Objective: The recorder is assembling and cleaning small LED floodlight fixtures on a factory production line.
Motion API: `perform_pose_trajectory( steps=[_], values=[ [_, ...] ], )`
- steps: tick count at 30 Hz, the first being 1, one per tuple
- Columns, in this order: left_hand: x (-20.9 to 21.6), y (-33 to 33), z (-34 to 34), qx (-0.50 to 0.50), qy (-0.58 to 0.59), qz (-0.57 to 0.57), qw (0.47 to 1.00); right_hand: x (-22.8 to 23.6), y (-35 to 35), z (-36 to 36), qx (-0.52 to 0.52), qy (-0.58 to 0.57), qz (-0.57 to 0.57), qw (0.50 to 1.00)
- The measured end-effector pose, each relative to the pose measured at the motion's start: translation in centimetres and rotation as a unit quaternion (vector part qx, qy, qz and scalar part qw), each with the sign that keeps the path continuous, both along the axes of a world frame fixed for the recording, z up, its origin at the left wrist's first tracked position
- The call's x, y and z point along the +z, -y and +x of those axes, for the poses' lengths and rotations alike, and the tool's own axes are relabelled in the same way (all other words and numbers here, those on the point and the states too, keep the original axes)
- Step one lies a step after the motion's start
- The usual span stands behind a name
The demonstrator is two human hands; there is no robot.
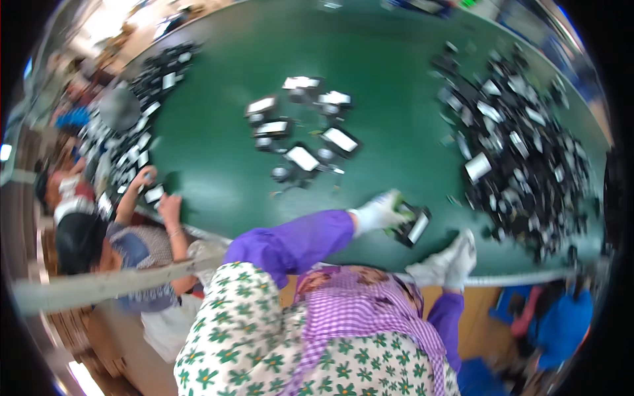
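Observation:
My left hand (pixel 383 212), in a white glove with green fingertips, grips one end of a small black box-shaped device (pixel 417 226) with a white label. It holds the device low over the green table (pixel 224 191), near the front edge. To its right, my right hand (pixel 461 259), also in a white glove, is over the table edge with its fingers apart, apart from the device. Ahead lies a loose group of similar black devices (pixel 302 158) with white labels and round grey parts. Motion blurs their details.
A large heap of black pieces with white labels (pixel 522 152) covers the table's right side. Another heap (pixel 148 112) runs along the left edge. A co-worker (pixel 135 254) at the left handles a labelled piece there. A person in blue (pixel 561 323) is at lower right.

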State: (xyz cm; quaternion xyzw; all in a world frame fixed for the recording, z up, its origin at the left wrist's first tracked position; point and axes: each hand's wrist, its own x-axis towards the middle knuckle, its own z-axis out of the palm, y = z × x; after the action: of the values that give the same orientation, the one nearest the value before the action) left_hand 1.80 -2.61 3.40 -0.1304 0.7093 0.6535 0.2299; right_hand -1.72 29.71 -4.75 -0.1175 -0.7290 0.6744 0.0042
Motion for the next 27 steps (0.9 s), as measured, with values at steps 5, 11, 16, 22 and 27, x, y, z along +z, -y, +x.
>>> perform_pose_trajectory(
  steps=[5, 11, 16, 22, 27],
  values=[
    [-4.7, -0.8, 1.0, 0.001, -0.005, -0.319, 0.948, 2.7, 3.6, -0.1, -0.047, 0.075, 0.046, 0.995],
    [-2.8, -2.4, 0.8, -0.094, 0.058, -0.285, 0.952, 5.8, 6.3, 0.4, 0.070, 0.049, 0.227, 0.970],
    [-4.5, -2.4, 1.0, -0.113, 0.055, 0.062, 0.990, 2.3, 8.1, 2.5, 0.196, -0.103, 0.487, 0.845],
    [-5.8, -2.0, 1.8, -0.114, 0.002, 0.002, 0.994, 3.8, 9.8, 4.1, 0.303, -0.113, 0.493, 0.808],
    [-5.8, -2.4, 1.1, -0.111, -0.011, -0.035, 0.993, 3.6, 11.1, -4.7, 0.248, 0.046, 0.537, 0.805]
  ],
)
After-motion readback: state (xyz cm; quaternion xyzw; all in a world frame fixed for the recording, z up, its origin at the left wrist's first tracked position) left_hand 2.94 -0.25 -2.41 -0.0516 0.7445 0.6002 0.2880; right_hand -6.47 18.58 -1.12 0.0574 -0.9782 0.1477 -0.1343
